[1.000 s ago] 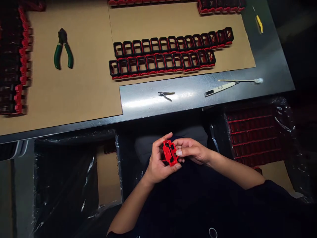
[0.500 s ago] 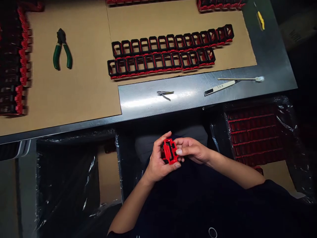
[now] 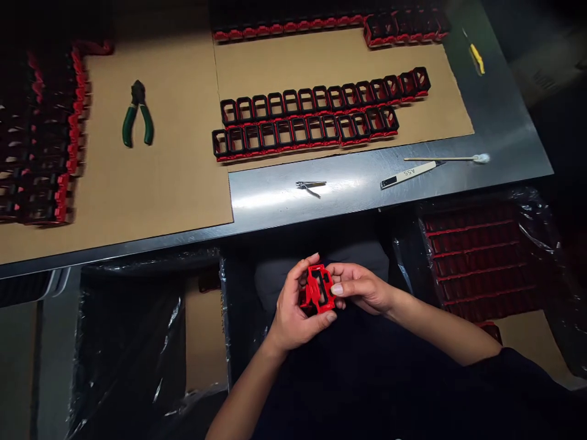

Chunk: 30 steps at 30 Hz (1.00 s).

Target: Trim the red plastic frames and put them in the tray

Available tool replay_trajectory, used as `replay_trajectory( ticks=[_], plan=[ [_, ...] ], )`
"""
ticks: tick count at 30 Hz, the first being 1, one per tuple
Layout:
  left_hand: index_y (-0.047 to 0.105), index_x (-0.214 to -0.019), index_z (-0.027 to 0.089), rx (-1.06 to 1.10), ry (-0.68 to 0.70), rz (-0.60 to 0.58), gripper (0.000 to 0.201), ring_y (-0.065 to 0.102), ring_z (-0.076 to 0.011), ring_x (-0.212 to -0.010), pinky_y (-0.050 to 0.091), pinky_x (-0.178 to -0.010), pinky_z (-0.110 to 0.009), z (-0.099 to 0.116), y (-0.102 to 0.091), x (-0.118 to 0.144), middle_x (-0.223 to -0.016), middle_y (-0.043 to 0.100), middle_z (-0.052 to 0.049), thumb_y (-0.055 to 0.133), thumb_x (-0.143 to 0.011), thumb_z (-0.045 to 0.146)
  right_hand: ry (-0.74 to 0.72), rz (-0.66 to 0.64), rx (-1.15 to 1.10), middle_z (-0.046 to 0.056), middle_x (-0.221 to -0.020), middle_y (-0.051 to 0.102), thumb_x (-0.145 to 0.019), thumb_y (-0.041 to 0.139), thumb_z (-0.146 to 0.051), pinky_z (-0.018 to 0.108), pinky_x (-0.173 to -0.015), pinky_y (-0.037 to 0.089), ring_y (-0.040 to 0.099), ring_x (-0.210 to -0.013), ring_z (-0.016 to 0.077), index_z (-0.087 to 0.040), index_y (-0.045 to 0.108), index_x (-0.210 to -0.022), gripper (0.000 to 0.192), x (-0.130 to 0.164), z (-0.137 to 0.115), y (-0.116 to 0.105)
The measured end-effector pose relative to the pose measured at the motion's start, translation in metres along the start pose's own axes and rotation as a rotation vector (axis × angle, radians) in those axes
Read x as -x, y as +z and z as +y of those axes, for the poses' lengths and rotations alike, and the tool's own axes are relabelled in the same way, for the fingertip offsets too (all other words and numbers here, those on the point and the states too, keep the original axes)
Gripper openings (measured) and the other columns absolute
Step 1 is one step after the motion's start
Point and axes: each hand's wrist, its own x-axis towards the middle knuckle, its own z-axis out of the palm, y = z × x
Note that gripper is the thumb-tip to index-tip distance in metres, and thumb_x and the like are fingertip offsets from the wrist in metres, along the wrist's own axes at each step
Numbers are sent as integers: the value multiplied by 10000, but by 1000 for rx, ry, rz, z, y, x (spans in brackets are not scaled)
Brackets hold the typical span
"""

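Left hand (image 3: pixel 293 315) curled round red-black part (image 3: pixel 314 293), right hand (image 3: pixel 364 289) pinching its edge; likely unfinished. Two part rows (image 3: pixel 306 115), tabletop (image 3: pixel 353 183) 12 o'clock, look done.

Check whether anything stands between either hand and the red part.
Nothing visible does: the left hand holds the red part directly, and the right hand touches its edge. The pliers lie apart, on the cardboard.

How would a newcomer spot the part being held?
Start at the metal table, then look below its near edge to the left hand and right hand. Between them is a mostly red part, hand-held, unlike the rows of parts on the cardboard.
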Motion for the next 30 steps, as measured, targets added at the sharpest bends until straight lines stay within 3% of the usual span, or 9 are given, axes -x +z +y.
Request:
replay_trajectory(
  ticks=[9, 17, 30],
  plan=[
    [400, -1481, 273, -33, 64, 38, 849, 620, -313, -1275, 528, -1063, -493, -4, -3, 2, -1442, 575, -163, 832, -764, 421, -16, 10, -11, 37, -807, 692, -719, 852, -384, 192, -534, 416, 547, -579, 88, -127, 679, -982, 405, -2, -1, 1],
    [406, -1483, 266, -80, 69, 17, 859, 588, -318, -1306, 472, -1115, -520, -3, -6, 2, -1442, 573, -163, 840, -757, 411, -9, 2, -11, 29, -811, 685, -727, 847, -370, 189, -552, 431, 562, -594, 87, -124, 679, -1004, 407, -1, -2, 2],
    [426, -1463, 281, -11, 57, 24, 844, 637, -299, -1251, 517, -1064, -454, 0, -5, 0, -1408, 609, -159, 847, -750, 439, -2, -8, 13, 20, -794, 677, -731, 873, -415, 194, -571, 446, 577, -610, 90, -122, 672, -987, 437, -1, -3, 2]
  ],
)
